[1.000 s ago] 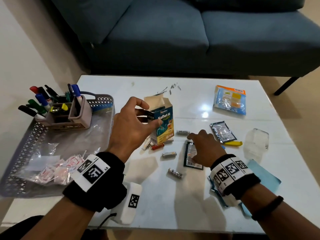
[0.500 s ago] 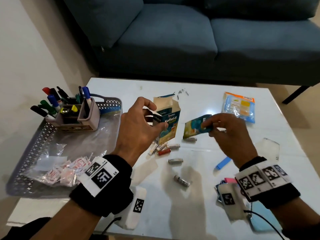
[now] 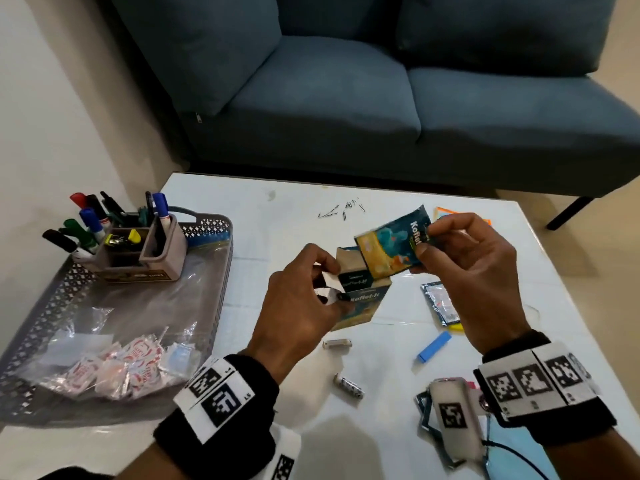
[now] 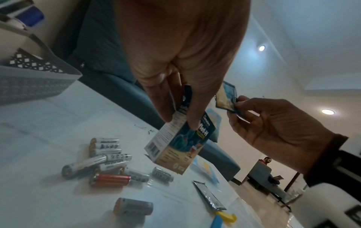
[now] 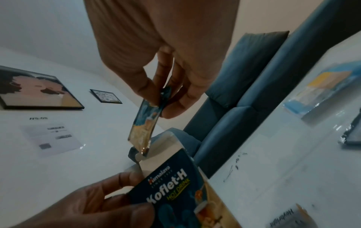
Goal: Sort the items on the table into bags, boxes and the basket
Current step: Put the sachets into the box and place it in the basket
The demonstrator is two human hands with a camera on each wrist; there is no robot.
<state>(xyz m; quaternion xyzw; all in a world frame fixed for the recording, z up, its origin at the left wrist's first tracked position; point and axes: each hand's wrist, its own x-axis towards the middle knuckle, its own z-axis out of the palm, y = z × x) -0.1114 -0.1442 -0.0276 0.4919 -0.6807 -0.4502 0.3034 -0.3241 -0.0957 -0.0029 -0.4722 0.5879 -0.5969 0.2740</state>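
We judge the main risk to be at the small blue-and-yellow printed cardboard carton [image 3: 360, 301], held clear of the white tabletop [image 3: 284, 216] at centre frame in the head view: its top flaps stand open but the mouth is narrow, so the flat blue-and-yellow foil sachet [image 3: 393, 249] just above it, upper centre, could catch a flap, buckle, or slip out among the loose batteries [image 4: 101, 163] lying below in the left wrist view. A lesser risk is squeezing the carton and closing its mouth

Our left hand [image 3: 298, 317] curls round the carton, thumb on the printed front and fingers on the side panel. Our right hand [image 3: 467, 271] pinches the sachet's upper edge between thumb and forefinger, the other fingers loosely curled; the sachet's lower corner sits at the open flaps
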